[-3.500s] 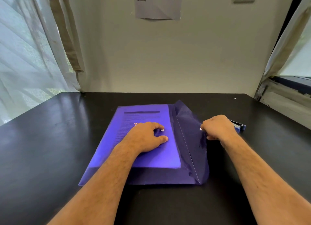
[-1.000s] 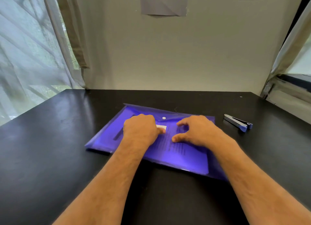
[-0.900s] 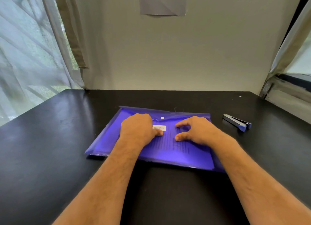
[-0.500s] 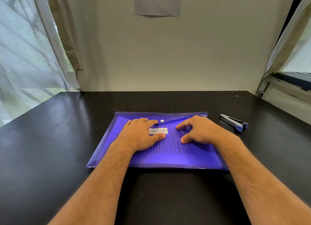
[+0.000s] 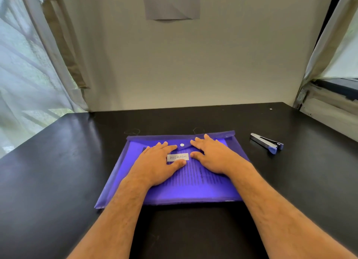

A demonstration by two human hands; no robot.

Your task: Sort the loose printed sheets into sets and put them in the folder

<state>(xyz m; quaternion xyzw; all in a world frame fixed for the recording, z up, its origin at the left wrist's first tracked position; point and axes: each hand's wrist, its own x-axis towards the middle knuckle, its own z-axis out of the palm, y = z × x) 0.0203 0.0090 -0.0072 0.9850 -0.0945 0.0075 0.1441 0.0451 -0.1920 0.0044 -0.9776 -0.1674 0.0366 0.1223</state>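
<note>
A translucent purple folder (image 5: 124, 173) lies flat on the black table (image 5: 48, 171), its flap folded down and a white snap button (image 5: 182, 145) at the flap's tip. Printed sheets (image 5: 195, 178) show through the plastic inside it. A white label (image 5: 177, 157) reading BEDROOM sits on the front. My left hand (image 5: 157, 164) lies flat on the folder left of the label, fingers straight. To the right of the button, my right hand (image 5: 212, 155) presses flat on the folder, fingers spread.
A blue and silver stapler (image 5: 266, 143) lies on the table right of the folder. A printed notice (image 5: 172, 3) hangs on the wall behind. Curtains (image 5: 38, 65) hang at the left, and a window ledge (image 5: 329, 107) borders the table's right side.
The flap, open at the right before, is now folded down. The folder has been turned square to me, and both hands have flattened out on it beside the snap button.
</note>
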